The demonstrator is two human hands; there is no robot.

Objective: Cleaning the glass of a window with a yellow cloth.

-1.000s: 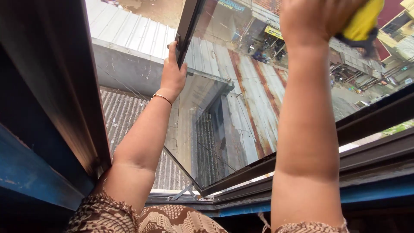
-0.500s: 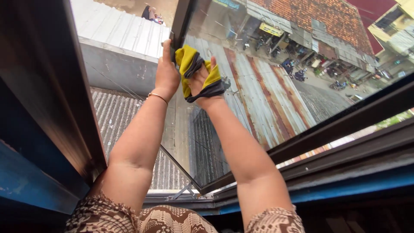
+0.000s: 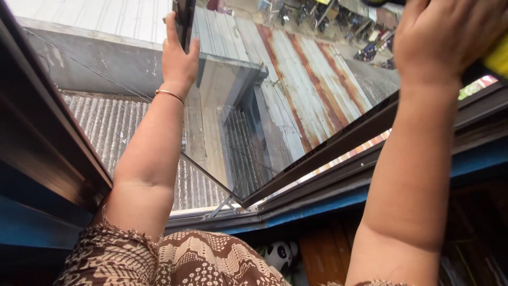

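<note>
Rusty rooftops lie far below an open window sash [image 3: 296, 106]. Left hand [image 3: 179, 58] grips its dark frame edge; right hand [image 3: 444, 37] presses a yellow cloth [image 3: 497, 55], likely soft, against the rigid, likely fragile glass.

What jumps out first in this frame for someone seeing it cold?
Two bare arms reaching up and out through an open window. The left hand grips the dark edge of the swung-out window frame at top centre, a thin bangle on its wrist. The right hand at top right presses a yellow cloth on the glass pane, and rusty corrugated roofs lie far below.
</note>
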